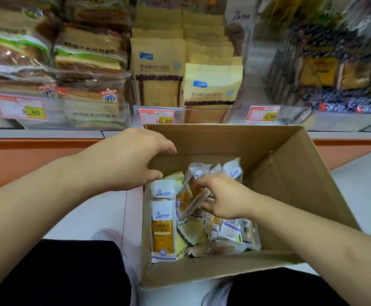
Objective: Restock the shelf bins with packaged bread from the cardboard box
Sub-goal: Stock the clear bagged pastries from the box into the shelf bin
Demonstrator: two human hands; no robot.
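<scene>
A pale tiled floor [96, 213] runs up to an orange-brown base strip [25, 160] under a store shelf [47, 134], and the person's dark trousers [54, 272] and a light shoe [122, 246] show at the bottom of the view. On the floor, right against the shelf front, stands an open cardboard box [290, 184] with its far wall almost touching the shelf edge. Inside it lie many small bread packets [230, 228], clear wrap with white and blue labels, heaped in no one direction. One yellow packet [162, 230] lies along the left wall with its long axis running from the near side of the box to the far side, label end toward the shelf. The left hand [131, 157] grips the far left rim of the box, thumb inside and fingers curled over the corner. The right hand [222, 195] is down in the box with fingers curled around a bread packet [191, 199] that lies tilted, its long axis slanting from lower left to upper right. Above, clear shelf bins [122, 111] hold stock: stacked flat loaves in clear bags [87, 62] on the left, upright tan paper-look bags [158, 69] in two rows in the middle, and blurred dark and yellow packs [325, 74] on the right. Red-edged price tags [21, 107] with yellow patches are fixed to the bin fronts.
</scene>
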